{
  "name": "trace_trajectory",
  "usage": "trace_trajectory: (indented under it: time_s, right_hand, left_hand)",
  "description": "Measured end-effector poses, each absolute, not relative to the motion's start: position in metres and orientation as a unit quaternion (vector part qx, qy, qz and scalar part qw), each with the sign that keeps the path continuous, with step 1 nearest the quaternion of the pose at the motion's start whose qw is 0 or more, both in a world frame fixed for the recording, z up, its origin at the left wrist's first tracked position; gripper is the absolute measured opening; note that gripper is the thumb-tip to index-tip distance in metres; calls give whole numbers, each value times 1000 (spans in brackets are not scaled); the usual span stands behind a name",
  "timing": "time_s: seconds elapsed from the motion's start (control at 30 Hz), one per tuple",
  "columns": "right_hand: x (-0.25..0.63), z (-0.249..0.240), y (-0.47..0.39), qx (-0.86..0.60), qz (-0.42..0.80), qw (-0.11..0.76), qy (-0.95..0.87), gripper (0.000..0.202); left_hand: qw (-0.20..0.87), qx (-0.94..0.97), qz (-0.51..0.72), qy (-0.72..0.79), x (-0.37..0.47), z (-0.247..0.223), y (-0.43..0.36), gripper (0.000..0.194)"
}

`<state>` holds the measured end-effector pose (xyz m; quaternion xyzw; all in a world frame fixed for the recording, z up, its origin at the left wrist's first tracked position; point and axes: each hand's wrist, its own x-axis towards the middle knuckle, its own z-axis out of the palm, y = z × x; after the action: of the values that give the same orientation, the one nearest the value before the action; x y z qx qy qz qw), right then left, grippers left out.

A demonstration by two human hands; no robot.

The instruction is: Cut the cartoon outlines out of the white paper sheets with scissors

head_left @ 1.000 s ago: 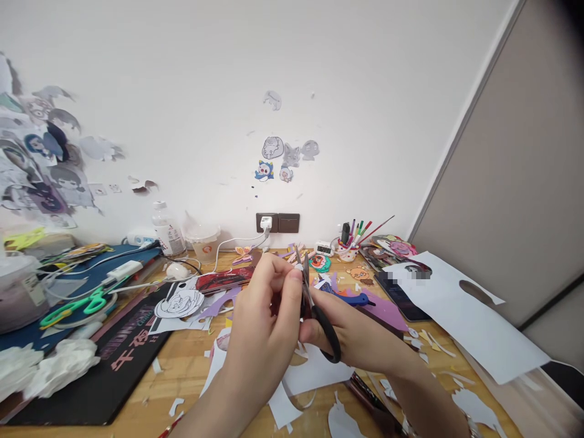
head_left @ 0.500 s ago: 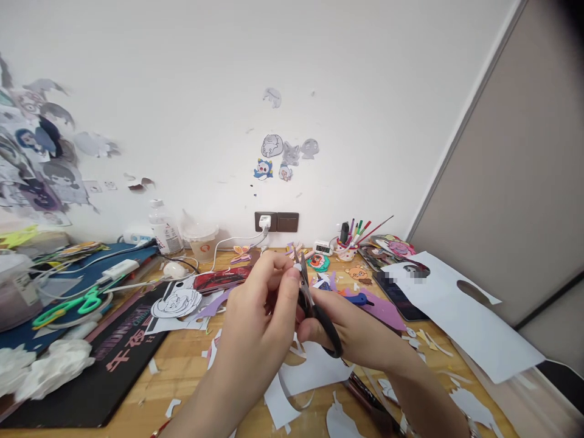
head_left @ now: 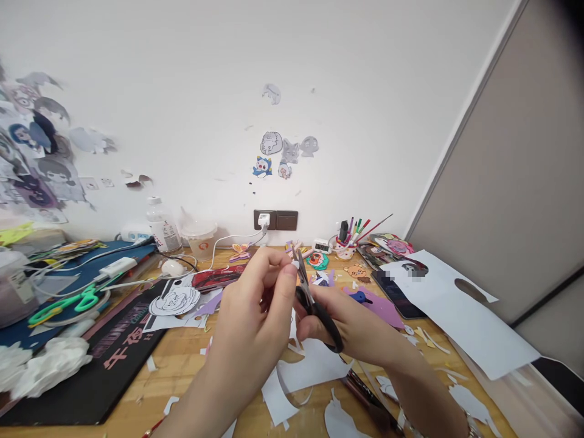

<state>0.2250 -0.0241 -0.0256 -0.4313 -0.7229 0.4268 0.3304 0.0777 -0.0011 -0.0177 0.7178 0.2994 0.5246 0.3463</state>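
Black-handled scissors [head_left: 318, 310] are in my right hand [head_left: 335, 307], with fingers in the handle loops and the blades pointing up and away. My left hand [head_left: 260, 304] pinches a small white piece of paper [head_left: 295, 265] between thumb and fingertips, right beside the blades. Most of that piece is hidden by my fingers. Whether the blades touch the paper I cannot tell. Below the hands lies a curved white paper offcut [head_left: 310, 368] on the wooden table [head_left: 182, 371].
Paper scraps are scattered around. At left are a black mat [head_left: 91, 383], green scissors [head_left: 68, 305] and crumpled tissue [head_left: 52, 368]. A pen cup [head_left: 345, 247] stands at the back. On the right, a white sheet with cut-outs [head_left: 460, 322] overlaps a phone [head_left: 399, 296].
The view has shifted slightly. Both hands keep nearly the same pose, with the scissors and the small paper piece still held close together.
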Motion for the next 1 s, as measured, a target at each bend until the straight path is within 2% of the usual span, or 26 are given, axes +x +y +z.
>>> trace_trajectory:
  time_s: [0.57,1.0]
  right_hand:
    - [224,-20,-26,-437,460,320,-704,36]
    - [224,-22,-25,-415,469,330,-707,46]
  left_hand:
    - [304,734,524,307,76,-16,1,11]
    - [302,728,525,322,76,-18,0,10]
